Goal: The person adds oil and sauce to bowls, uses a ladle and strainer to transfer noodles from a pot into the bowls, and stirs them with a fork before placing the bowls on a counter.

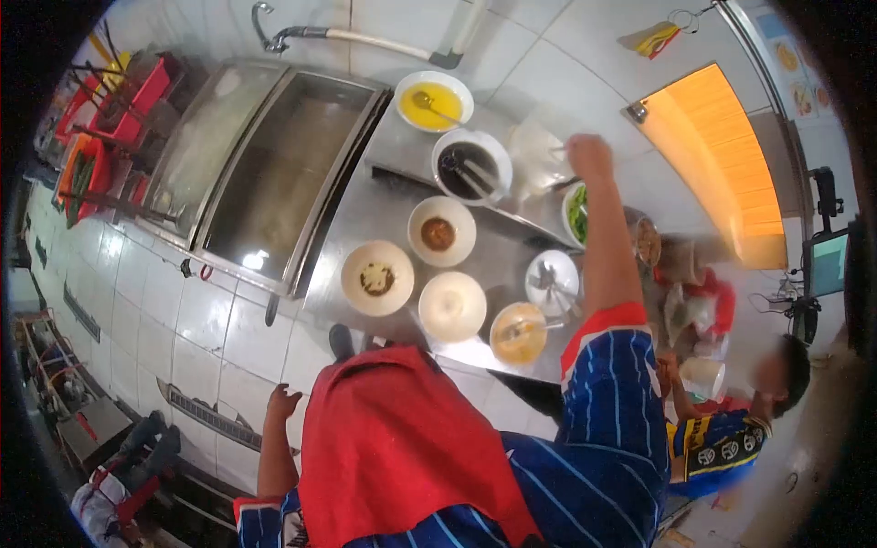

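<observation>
My right hand (589,157) is stretched forward with its fingers closed, beside a pale, blurred container (537,160) of white contents. What the fingers hold, if anything, I cannot make out. My left hand (284,400) hangs low at my side, holding nothing, its fingers loosely apart. On the steel counter stand a bowl with brown sauce (438,234), a bowl with dark liquid and pale bits (375,279) and a pale bowl (453,307). Closer to my right arm is a bowl of orange-brown paste (518,332) with a spoon. A white bowl of spoons (553,281) stands nearby.
Behind are a bowl of yellow liquid (431,102), a bowl of dark sauce (470,167) and a bowl of greens (576,216). Left is a steel vat (290,173) under a tap (274,36). A co-worker (731,438) stands right, holding a white container (702,377).
</observation>
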The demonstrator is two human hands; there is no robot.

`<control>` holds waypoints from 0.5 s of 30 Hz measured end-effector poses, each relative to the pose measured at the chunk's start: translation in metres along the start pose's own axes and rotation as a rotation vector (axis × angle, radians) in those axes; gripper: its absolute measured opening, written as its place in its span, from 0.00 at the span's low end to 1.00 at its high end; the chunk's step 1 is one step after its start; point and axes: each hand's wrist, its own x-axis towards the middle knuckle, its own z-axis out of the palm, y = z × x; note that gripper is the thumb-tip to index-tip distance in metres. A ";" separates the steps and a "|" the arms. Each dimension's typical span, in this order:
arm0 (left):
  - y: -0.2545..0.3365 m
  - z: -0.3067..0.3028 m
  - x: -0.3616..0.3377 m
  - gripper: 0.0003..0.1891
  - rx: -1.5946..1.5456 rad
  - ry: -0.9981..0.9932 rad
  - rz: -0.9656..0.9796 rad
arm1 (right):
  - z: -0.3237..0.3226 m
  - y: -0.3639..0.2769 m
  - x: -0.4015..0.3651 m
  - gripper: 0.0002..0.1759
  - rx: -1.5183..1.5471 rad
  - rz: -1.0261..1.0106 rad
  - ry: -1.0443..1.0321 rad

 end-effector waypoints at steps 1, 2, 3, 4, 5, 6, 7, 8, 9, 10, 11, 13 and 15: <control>0.008 -0.003 -0.001 0.37 0.010 0.003 -0.002 | -0.003 -0.005 0.006 0.11 0.028 -0.021 -0.070; -0.005 0.005 -0.003 0.33 -0.184 -0.014 -0.112 | -0.008 -0.009 0.008 0.11 0.058 -0.044 -0.147; -0.014 0.012 -0.009 0.30 -0.378 -0.028 -0.222 | -0.015 -0.009 0.009 0.11 0.068 -0.041 -0.154; -0.015 0.014 -0.017 0.30 -0.367 -0.023 -0.230 | -0.021 -0.007 0.009 0.12 0.152 -0.045 -0.224; -0.016 0.015 -0.022 0.28 -0.448 -0.094 -0.314 | -0.021 -0.005 0.009 0.12 0.237 -0.048 -0.292; -0.017 0.015 -0.028 0.26 -0.529 -0.164 -0.398 | -0.013 0.003 0.009 0.12 0.249 -0.044 -0.295; -0.017 0.016 -0.035 0.25 -0.296 -0.074 -0.238 | -0.003 0.016 0.010 0.11 0.473 -0.043 -0.251; -0.037 0.027 -0.030 0.25 -0.286 -0.072 -0.242 | 0.004 0.024 0.008 0.10 0.693 -0.039 -0.205; -0.065 0.041 -0.015 0.25 -0.308 -0.061 -0.174 | 0.005 0.027 0.004 0.10 0.700 -0.032 -0.210; -0.049 0.033 -0.020 0.25 -0.330 -0.052 -0.105 | -0.003 0.028 -0.002 0.10 0.853 0.023 -0.173; -0.035 0.022 -0.025 0.25 -0.241 -0.105 -0.205 | -0.011 0.028 -0.007 0.10 1.006 0.081 -0.134; 0.044 -0.021 -0.044 0.25 -0.227 -0.120 -0.219 | -0.021 0.027 -0.016 0.10 1.107 0.159 -0.115; 0.018 -0.014 -0.022 0.25 -0.212 -0.132 -0.234 | -0.034 0.025 -0.028 0.11 1.234 0.241 -0.081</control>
